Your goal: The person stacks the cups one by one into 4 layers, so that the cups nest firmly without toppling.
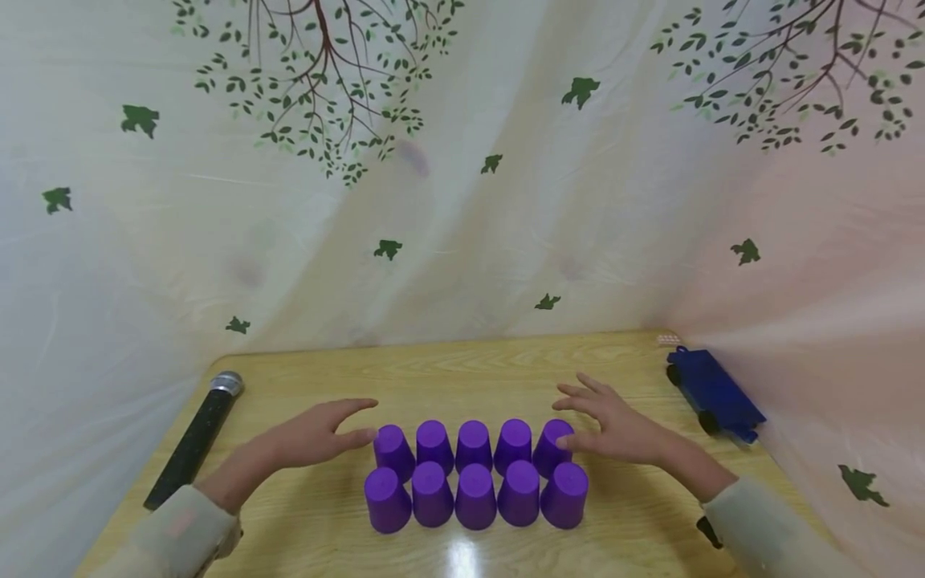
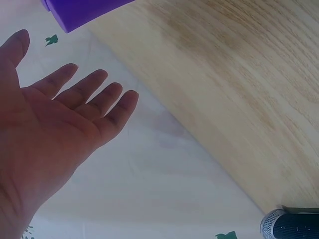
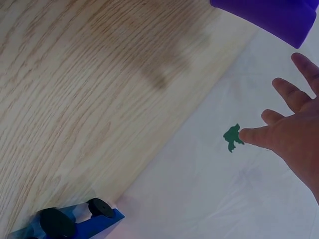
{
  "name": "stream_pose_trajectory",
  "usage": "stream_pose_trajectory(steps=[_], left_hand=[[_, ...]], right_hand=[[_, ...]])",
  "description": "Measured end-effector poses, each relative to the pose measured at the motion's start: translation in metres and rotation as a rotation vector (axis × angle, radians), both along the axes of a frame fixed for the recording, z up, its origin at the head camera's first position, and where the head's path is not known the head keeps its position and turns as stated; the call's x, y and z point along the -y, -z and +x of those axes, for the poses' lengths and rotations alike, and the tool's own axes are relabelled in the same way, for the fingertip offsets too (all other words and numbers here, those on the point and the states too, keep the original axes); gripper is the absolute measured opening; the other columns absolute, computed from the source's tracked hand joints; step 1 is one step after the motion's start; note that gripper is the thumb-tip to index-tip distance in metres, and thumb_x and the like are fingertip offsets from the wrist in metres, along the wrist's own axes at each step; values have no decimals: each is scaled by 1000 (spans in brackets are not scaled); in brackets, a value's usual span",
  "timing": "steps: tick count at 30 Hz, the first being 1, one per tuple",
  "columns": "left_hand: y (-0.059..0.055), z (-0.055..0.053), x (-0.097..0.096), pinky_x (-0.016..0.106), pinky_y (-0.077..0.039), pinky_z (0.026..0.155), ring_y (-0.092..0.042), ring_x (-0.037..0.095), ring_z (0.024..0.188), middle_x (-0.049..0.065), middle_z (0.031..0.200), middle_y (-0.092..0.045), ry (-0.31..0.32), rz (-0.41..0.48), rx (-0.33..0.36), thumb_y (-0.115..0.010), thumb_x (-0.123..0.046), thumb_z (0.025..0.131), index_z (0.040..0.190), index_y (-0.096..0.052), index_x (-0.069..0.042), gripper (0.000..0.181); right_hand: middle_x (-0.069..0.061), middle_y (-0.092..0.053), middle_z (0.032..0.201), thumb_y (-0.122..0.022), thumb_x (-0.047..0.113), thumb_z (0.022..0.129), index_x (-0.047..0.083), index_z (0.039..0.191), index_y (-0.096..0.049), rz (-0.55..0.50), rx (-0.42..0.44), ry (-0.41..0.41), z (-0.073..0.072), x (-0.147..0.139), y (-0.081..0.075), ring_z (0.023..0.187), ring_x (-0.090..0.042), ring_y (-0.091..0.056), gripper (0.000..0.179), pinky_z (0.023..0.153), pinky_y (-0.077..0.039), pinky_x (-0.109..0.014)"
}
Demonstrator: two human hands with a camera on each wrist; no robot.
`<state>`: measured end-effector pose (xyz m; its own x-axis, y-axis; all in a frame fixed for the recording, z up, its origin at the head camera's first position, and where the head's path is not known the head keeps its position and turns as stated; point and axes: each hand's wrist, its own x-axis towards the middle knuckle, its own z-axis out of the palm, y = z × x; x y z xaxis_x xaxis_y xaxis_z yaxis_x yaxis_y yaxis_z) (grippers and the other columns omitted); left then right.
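Purple cups (image 1: 474, 496) stand upside down on the wooden table in two rows, packed close together. At the left end of the back row, my left hand (image 1: 318, 435) hovers with its fingers extended, the thumb beside a cup (image 1: 393, 451). In the left wrist view the palm of that hand (image 2: 60, 119) faces the camera and holds nothing. Over on the other side, my right hand (image 1: 614, 425) has its fingers spread, its thumb overlapping the back row's rightmost cup (image 1: 551, 449); whether it touches I cannot tell. Part of a purple cup (image 3: 274, 17) shows above the right fingers.
A black microphone (image 1: 195, 433) with a silver head lies along the table's left edge. A blue toy vehicle (image 1: 715, 392) with dark wheels sits at the right edge. Behind the table (image 1: 462, 369) hangs a pale curtain (image 1: 462, 217) printed with leaves and branches.
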<state>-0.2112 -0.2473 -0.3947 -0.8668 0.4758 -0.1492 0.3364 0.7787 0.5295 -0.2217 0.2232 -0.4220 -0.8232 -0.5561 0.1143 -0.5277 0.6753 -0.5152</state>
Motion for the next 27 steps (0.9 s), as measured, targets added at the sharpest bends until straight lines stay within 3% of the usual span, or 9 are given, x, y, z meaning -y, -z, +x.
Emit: stream_pose_trajectory(steps=[10,27], left_hand=[[3,1,-3,63,-33,116,-40,43,143,19,153,-46,4,5,40,-55,-54,98,149,-45,-7,70],[9,3,-8,62,-35,115,-43,43,141,21,151,-48,42,21,42,-55,-53,99,148,-46,-7,68]], right_hand=[[-20,-46,154,-72,49,88,14,127,-66,8,49,10,0,2,4,148,-54,-16,53,109,-16,-82],[-21,-47,152,-75,47,86,14,123,-68,-5,77,6,1,5,7,147,-55,-17,50,108,-16,-82]])
